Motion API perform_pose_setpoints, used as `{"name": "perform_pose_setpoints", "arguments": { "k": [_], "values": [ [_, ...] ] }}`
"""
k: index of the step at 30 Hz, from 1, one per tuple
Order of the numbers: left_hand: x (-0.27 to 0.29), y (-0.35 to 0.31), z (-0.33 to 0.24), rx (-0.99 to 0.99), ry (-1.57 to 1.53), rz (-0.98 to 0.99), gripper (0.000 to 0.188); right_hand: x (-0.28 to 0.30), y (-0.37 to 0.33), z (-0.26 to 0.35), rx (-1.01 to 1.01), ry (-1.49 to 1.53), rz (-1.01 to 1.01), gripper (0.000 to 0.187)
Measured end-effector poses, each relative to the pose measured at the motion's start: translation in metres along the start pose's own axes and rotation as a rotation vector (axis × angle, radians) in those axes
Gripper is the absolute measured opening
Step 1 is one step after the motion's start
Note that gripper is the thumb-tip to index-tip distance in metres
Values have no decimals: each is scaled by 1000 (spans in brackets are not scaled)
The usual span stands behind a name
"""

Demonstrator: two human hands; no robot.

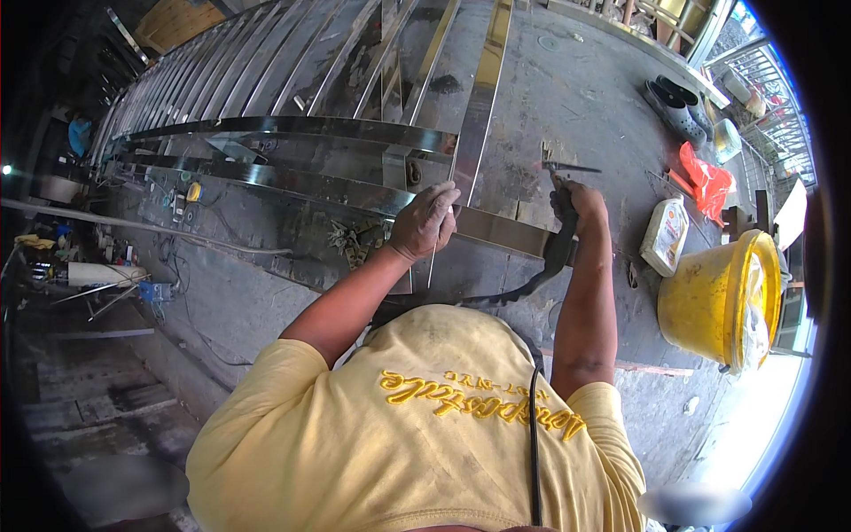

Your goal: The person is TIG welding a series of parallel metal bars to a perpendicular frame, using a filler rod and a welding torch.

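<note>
Right hand (589, 206) — clamped round a black-handled tool (560, 202), black cable (557, 257) trailing below it. Left hand (425, 220) — fingers closed on a thin rod (432, 269), beside the corner of a shiny metal frame (355, 130). Frame lies on grey floor (603, 97); yellow bucket (700, 306) stands to the right.

Grey floor (603, 89) carries a shiny metal frame (355, 130) ahead and left of the left grip (425, 222). A yellow bucket (700, 301) and dark clogs (678, 115) rest on it, right of the right grip (585, 206).
</note>
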State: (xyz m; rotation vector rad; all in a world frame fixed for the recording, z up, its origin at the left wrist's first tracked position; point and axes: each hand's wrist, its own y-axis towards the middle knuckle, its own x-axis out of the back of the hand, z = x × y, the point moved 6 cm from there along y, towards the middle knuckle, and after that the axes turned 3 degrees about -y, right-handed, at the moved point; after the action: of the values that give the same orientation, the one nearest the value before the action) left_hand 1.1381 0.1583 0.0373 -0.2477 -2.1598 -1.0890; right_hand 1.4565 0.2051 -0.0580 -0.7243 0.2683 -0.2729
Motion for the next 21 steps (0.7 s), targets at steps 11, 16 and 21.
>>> {"name": "perform_pose_setpoints", "arguments": {
  "k": [11,16,21],
  "values": [
    [-1,-10,-17,58,21,8,37,-133,-131,22,759,-626,-60,62],
    [-9,-10,-15,92,34,40,44,-152,-120,4,982,-699,-160,59],
    [-14,-14,-10,118,47,92,49,-158,-121,8,956,-731,-141,54]
  ]
}}
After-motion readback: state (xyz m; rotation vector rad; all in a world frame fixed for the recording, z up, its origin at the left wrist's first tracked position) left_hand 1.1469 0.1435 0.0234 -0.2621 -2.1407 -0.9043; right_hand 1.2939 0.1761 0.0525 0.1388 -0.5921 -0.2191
